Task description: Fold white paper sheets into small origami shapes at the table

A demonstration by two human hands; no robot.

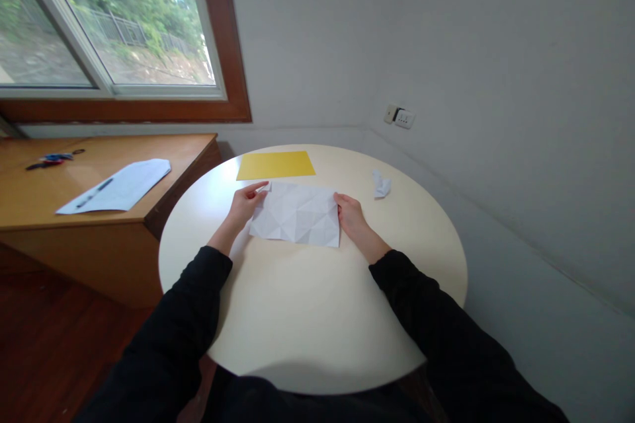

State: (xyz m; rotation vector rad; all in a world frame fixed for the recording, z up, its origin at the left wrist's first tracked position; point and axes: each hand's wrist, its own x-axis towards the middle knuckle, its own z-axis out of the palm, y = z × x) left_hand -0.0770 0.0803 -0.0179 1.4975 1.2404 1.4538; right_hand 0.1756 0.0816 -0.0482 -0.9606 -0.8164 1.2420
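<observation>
From afar I've got a round cream table (pixel 317 310) across the centre, a creased white paper sheet (pixel 296 215) mid-frame, a yellow rectangular sheet (pixel 276 165) just above, the left hand (pixel 247 203) and right hand (pixel 353 217) with fingers clamped on the white one's upper corners, and a crumpled white scrap (pixel 381 186) right of centre.

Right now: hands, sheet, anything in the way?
Left hand and right hand hold white sheet, opposite sides. Sheet creased, mostly open. Yellow sheet beyond, folded paper right; neither seems in the way.
</observation>
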